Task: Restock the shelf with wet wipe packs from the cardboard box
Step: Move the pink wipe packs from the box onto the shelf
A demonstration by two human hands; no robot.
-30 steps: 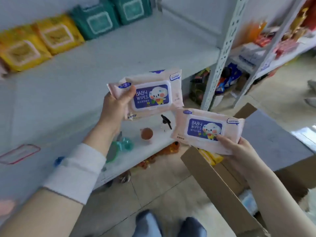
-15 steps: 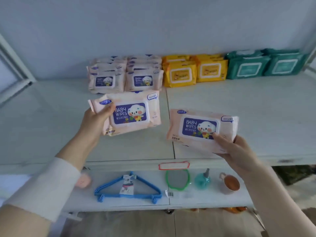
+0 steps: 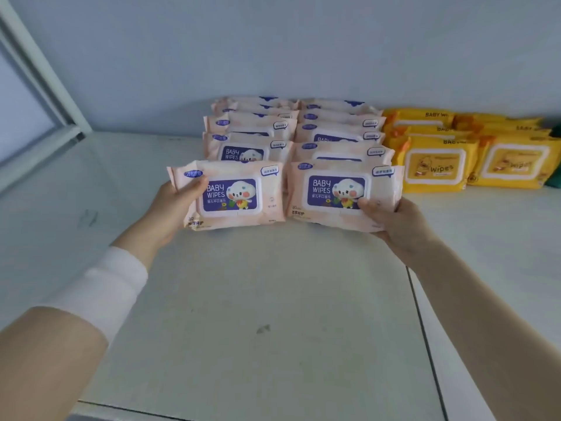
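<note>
My left hand (image 3: 174,205) grips a pink baby wipes pack (image 3: 239,194) by its left end, thumb on top. My right hand (image 3: 394,221) grips a second pink pack (image 3: 334,192) at its lower right corner. Both packs sit side by side at the front of two rows of pink packs (image 3: 291,132) on the white shelf (image 3: 273,299). I cannot tell whether the held packs touch the shelf board. The cardboard box is out of view.
Yellow wipes packs (image 3: 473,159) stand in rows to the right of the pink ones, with a green pack's edge (image 3: 556,174) at the far right. A white upright post (image 3: 39,68) rises at the left. A seam (image 3: 425,335) divides the shelf boards.
Both hands have carried their packs forward over the shelf, from mid-air near the front edge to the front of the pink rows. The view has closed in on the shelf.
</note>
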